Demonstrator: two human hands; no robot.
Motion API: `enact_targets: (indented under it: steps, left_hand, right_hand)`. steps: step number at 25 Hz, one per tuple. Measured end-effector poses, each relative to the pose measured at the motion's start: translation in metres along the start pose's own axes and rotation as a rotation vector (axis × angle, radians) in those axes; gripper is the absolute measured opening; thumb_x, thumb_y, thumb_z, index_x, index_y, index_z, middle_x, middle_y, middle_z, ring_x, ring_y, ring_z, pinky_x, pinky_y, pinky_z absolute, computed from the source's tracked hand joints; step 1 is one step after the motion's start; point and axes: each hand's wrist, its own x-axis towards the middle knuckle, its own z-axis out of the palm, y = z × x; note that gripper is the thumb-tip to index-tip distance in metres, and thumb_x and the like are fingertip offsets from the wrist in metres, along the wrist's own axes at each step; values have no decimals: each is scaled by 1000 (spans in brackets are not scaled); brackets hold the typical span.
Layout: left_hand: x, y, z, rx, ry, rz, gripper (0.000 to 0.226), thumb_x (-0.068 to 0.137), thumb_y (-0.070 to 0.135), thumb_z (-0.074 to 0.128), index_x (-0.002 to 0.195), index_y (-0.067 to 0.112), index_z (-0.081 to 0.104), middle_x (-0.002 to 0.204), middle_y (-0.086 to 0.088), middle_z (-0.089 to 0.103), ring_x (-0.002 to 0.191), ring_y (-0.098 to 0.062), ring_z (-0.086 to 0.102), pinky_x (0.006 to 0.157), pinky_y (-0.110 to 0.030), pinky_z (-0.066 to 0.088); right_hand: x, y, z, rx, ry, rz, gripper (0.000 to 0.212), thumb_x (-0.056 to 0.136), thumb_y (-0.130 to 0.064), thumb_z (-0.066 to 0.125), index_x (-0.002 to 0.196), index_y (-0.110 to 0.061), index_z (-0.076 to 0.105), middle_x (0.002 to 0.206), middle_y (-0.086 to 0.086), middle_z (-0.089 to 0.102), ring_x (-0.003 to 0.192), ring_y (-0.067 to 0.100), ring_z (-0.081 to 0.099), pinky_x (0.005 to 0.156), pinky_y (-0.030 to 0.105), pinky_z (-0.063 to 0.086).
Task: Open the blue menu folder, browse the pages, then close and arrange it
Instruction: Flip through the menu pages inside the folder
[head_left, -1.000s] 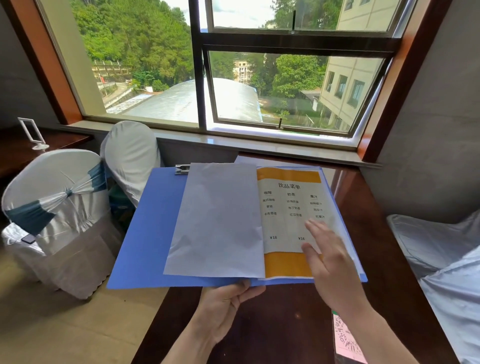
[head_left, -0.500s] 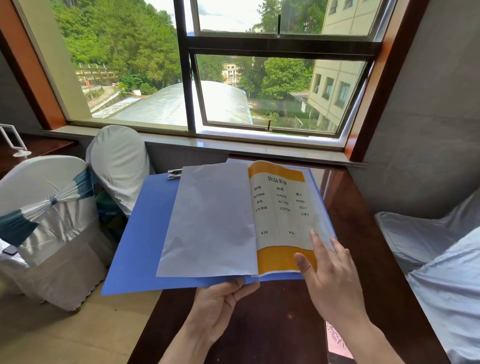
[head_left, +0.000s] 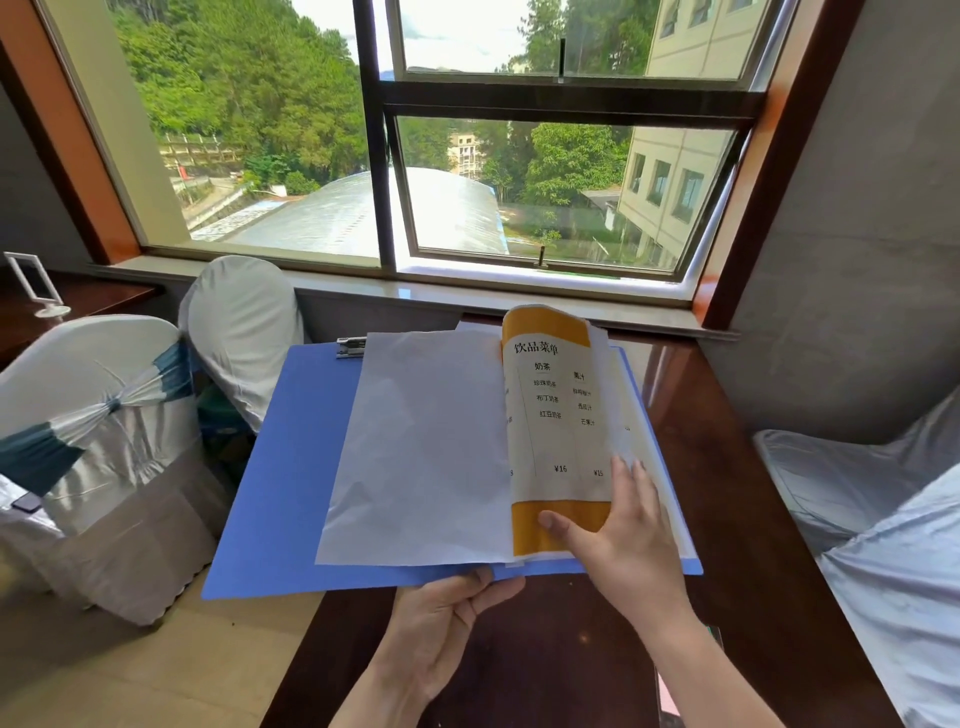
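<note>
Since a second ago, the orange-banded drinks menu page (head_left: 558, 415) has risen off the stack and now curls up toward the window, where earlier it lay flat. Left of both hands, a white chair cover with a teal sash (head_left: 98, 436) stands beside the dark wooden table (head_left: 727, 519). The blue menu folder (head_left: 291, 467) lies open, its left cover overhanging the table edge. The left hand (head_left: 441, 629) pinches the folder's near edge, thumb on top. Above it lies a blank white page (head_left: 421, 452). The right hand (head_left: 618, 540) holds the lifted page's lower corner, thumb in front, fingers behind.
</note>
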Motion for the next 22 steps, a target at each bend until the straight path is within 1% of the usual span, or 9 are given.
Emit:
enact_targets:
  steps: [5,7,9,11,13,15,17,19,22]
  left_hand:
    - [-2,0,1,-8,25,-17,54,76,-16,63,120,16,67,119,-17,72,108,-46,67,72,-53,62]
    - [-1,0,1,-25,45,-16,56,73,-17,63,119,14,65,115,-17,73,105,-46,68,70,-54,62]
    - [0,1,0,-22,57,-8,54,71,-18,62,116,12,66,113,-17,74,104,-47,69,68,-53,63]
    - [2,2,-1,-11,66,-7,54,71,-17,62,117,11,65,113,-17,74,103,-45,69,67,-52,63]
    - [3,2,-2,-2,72,-13,54,72,-16,62,119,10,64,114,-18,73,104,-46,68,68,-52,63]
    - [5,1,-3,19,69,-20,52,72,-16,62,118,8,64,115,-19,73,104,-47,68,69,-53,62]
    - [6,-1,-4,40,58,-30,52,73,-16,63,118,10,65,114,-19,73,104,-46,69,69,-53,62]
    - [7,-4,-3,61,44,-41,55,73,-16,64,121,9,62,111,-18,74,104,-46,69,69,-53,62]
    - [8,-8,1,86,30,-73,61,69,-16,67,126,4,57,113,-20,73,105,-48,67,69,-53,62]
  right_hand:
    - [9,4,1,166,126,-12,105,63,-50,87,149,-26,32,150,2,31,140,27,35,110,57,39]
    - [12,6,-3,343,164,4,103,61,-41,91,147,-28,36,143,-3,32,130,21,42,106,46,46]
    - [14,8,-9,523,229,56,96,63,-34,91,144,-28,42,140,-2,37,117,17,51,93,35,52]
    - [15,9,-18,723,294,121,81,69,-23,88,140,-24,49,136,3,51,104,17,62,83,32,53]
    - [16,8,-27,934,273,184,68,74,-8,83,135,-19,55,116,7,69,90,17,73,79,37,59]
    - [17,7,-35,1028,235,219,56,74,0,80,126,-13,61,90,3,77,80,20,77,78,44,62]
    - [16,1,-43,1022,226,169,46,72,-5,81,116,-11,67,80,0,79,78,17,77,71,36,64]
    - [14,-9,-47,1015,198,95,37,67,-20,83,102,-16,72,80,-3,80,78,14,77,64,27,63]
    - [16,-29,-43,1087,47,10,26,70,-29,78,91,-14,76,93,7,80,92,30,75,78,43,62]
